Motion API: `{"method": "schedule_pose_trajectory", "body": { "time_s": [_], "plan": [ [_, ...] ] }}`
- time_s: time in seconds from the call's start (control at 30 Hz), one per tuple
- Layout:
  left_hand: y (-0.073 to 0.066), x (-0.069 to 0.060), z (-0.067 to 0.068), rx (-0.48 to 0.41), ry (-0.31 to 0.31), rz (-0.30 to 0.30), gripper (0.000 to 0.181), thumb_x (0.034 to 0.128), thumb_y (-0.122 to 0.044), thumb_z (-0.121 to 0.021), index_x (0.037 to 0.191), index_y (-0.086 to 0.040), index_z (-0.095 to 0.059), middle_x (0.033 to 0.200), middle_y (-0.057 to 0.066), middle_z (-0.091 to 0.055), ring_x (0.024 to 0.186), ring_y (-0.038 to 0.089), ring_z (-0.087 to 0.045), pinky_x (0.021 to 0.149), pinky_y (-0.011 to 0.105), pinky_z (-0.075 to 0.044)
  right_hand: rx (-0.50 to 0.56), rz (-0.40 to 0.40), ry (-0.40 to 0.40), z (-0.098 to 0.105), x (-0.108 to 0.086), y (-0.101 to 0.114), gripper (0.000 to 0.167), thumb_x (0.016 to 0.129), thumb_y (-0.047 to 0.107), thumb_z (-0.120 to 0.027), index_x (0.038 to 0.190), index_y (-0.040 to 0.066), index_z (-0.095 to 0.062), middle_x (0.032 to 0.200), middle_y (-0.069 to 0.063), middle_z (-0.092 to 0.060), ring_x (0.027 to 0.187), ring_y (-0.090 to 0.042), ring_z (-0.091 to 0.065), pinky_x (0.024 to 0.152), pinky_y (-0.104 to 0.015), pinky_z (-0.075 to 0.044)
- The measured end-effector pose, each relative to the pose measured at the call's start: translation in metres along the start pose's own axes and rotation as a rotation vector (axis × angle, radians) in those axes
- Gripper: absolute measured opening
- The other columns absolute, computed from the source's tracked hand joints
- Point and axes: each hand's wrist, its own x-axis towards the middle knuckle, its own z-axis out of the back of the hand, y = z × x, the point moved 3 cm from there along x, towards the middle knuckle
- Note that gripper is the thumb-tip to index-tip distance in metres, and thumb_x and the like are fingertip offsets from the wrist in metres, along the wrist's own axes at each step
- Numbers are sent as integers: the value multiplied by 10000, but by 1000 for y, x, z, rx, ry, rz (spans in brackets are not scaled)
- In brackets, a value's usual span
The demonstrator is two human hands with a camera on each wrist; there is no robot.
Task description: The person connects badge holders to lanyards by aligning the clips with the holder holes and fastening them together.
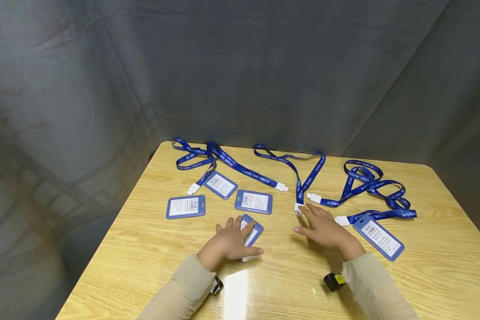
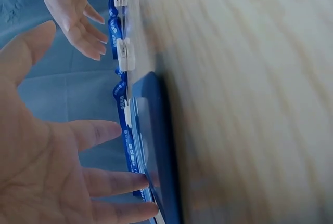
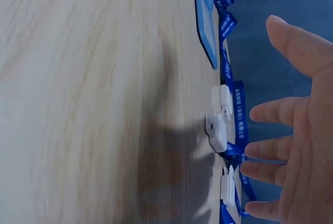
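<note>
In the head view my left hand (image 1: 234, 242) is spread over a blue ID card holder (image 1: 254, 234), hiding part of it. Seen from the left wrist, its fingertips overlap the edge of the card holder (image 2: 165, 146); whether they press on it I cannot tell. The thumb stands apart. My right hand (image 1: 326, 229) reaches over the table with extended fingers, holding nothing visible. Its fingertips are by the white clip (image 1: 298, 207) of a blue lanyard (image 1: 313, 175). From the right wrist, another white clip (image 3: 217, 133) lies on the wood below the fingers.
More card holders (image 1: 254, 202) lie left of centre, and one (image 1: 380, 238) sits right of my right hand. Blue lanyards with white clips stretch along the back, including one (image 1: 244, 170) at centre left and a tangled one (image 1: 362, 182) at right. A dark curtain (image 1: 264, 80) hangs behind the table.
</note>
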Motion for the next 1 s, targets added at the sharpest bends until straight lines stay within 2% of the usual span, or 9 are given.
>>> {"method": "schedule_pose_trajectory", "body": {
  "time_s": [0.2, 0.53, 0.83, 1.0],
  "plan": [
    [-1, 1, 0, 7, 1, 10, 862, 698, -696, -412, 1371, -182, -249, 1381, 197, -183, 1216, 431, -171, 882, 641, -161, 9, 8, 4, -2, 2, -4, 743, 802, 545, -440, 1318, 25, -318, 1332, -279, -219, 1193, -457, -174, 928, -589, -122],
    [-2, 6, -2, 38, -20, 39, 900, 678, -595, -557, 1362, -95, -253, 1357, 198, -237, 1207, 395, -221, 874, 617, -212, 30, 0, 25, -6, 6, -9, 725, 794, 549, -450, 1302, 41, -352, 1321, -256, -263, 1192, -442, -196, 922, -590, -150],
    [-2, 11, -4, 33, -146, 66, 865, 621, -409, -710, 1280, 14, -343, 1215, 178, -399, 1078, 331, -362, 798, 541, -335, 25, 9, 34, -6, 11, -11, 707, 804, 532, -451, 1297, 35, -357, 1311, -254, -285, 1174, -449, -231, 918, -586, -177],
    [-2, 12, -3, 57, -166, 77, 857, 600, -386, -732, 1247, 47, -376, 1174, 155, -426, 1043, 317, -381, 762, 508, -364, -17, 52, -1, -7, 16, -13, 579, 848, 414, -467, 1264, 17, -394, 1274, -256, -341, 1153, -439, -287, 922, -560, -208]
  ]
}}
